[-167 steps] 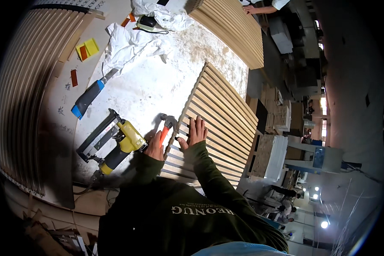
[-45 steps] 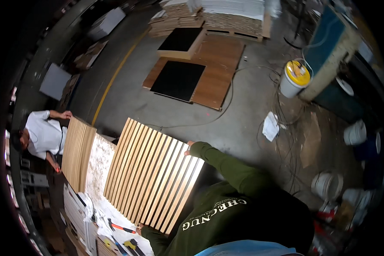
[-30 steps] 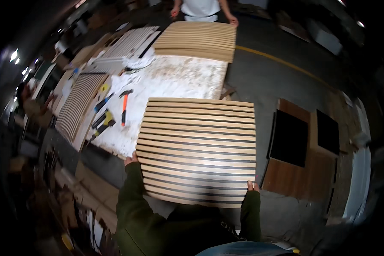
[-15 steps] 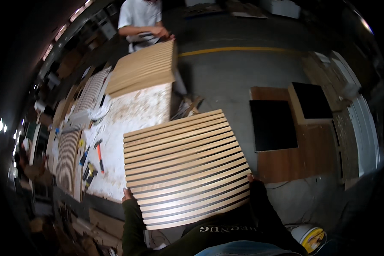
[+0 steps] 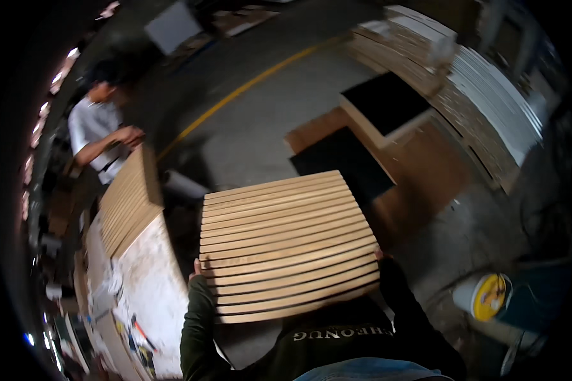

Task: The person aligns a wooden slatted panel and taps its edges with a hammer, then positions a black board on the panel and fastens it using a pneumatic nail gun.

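A slatted wooden panel (image 5: 286, 247), light strips over dark gaps, is held up in front of my body. My left hand (image 5: 197, 269) is closed on its left edge, and my right hand (image 5: 379, 253) grips the opposite edge; the panel hides most of the fingers of both. To the left is a worktable (image 5: 149, 279) with a white, stained top. Further right and ahead, a black-topped panel (image 5: 346, 162) lies on a brown board (image 5: 426, 174), partly behind the held panel. A thicker black-topped stack (image 5: 388, 105) stands beside it.
Across the worktable a co-worker (image 5: 98, 127) has hands by another slatted panel (image 5: 130, 203). An orange-handled hammer (image 5: 143, 335) lies on the table. Stacked boards (image 5: 476, 120) stand at the far right. A white bucket (image 5: 483, 296) with yellow inside sits on the floor at right.
My view has swung to the right, so the worktable and co-worker now appear further left. The slatted panel has come away from over the table, still between both hands.
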Action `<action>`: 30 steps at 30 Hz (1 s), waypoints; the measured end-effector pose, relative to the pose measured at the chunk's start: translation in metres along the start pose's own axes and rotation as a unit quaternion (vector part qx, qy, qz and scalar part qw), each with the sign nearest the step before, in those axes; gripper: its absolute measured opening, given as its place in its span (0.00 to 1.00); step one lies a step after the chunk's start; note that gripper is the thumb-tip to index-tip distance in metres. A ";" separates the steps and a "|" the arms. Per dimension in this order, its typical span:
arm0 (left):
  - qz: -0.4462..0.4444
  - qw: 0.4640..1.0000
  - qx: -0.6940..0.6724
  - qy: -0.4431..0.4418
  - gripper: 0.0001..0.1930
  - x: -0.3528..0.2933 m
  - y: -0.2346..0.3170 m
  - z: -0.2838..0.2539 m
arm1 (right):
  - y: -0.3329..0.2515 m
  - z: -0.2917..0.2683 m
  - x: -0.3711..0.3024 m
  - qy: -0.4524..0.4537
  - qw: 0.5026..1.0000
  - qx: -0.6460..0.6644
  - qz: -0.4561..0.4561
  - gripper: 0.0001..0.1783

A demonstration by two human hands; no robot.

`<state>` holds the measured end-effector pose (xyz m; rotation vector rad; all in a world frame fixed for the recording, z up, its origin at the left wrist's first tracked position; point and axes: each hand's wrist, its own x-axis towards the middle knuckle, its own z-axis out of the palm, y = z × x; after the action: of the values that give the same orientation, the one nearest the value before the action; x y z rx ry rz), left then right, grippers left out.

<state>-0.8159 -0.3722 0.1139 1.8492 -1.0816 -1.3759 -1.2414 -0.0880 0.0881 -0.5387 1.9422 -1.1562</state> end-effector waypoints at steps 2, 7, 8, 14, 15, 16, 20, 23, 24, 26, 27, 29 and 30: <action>0.006 0.998 0.039 -0.051 0.31 0.048 0.025 0.050 | -0.027 -0.012 0.011 0.015 0.990 0.038 0.135 0.31; 0.013 0.976 0.138 -0.169 0.31 0.186 0.061 0.189 | 0.010 0.004 0.075 0.122 0.922 0.273 0.246 0.27; 0.017 0.968 0.163 -0.191 0.31 0.218 0.063 0.219 | 0.012 0.013 0.091 0.137 0.914 0.285 0.252 0.27; 0.133 0.863 0.388 -0.295 0.31 0.381 0.101 0.399 | 0.015 0.057 0.167 0.280 0.872 0.270 0.297 0.26; 0.149 0.844 0.417 -0.302 0.31 0.398 0.106 0.423 | 0.014 0.063 0.177 0.293 0.868 0.263 0.304 0.26; 0.160 0.827 0.443 -0.307 0.31 0.414 0.110 0.444 | 0.013 0.070 0.185 0.302 0.864 0.253 0.313 0.26; 0.196 0.762 0.535 -0.307 0.31 0.473 0.121 0.514 | 0.025 0.099 0.224 0.331 0.847 0.250 0.332 0.26; 0.215 0.715 0.588 -0.312 0.31 0.505 0.105 0.554 | 0.039 0.115 0.246 0.347 0.837 0.269 0.327 0.25; 0.222 0.702 0.598 -0.316 0.31 0.513 0.098 0.571 | 0.045 0.116 0.256 0.356 0.837 0.270 0.315 0.25; 0.226 0.677 0.627 -0.313 0.32 0.541 0.076 0.584 | 0.096 0.131 0.271 0.332 0.831 0.177 0.409 0.21; 0.224 0.666 0.642 -0.306 0.32 0.559 0.061 0.585 | 0.088 0.140 0.290 0.352 0.792 0.263 0.423 0.21; 0.248 0.651 0.622 -0.357 0.32 0.540 0.008 0.668 | 0.206 0.111 0.256 0.396 0.774 0.192 0.455 0.21; 0.235 0.634 0.668 -0.311 0.32 0.594 -0.002 0.618 | 0.145 0.157 0.305 0.390 0.783 0.216 0.434 0.25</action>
<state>-1.3252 -0.8790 -0.3542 1.4728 -3.3185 -0.7878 -1.2908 -0.3098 -0.2061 1.1680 2.0332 -1.1756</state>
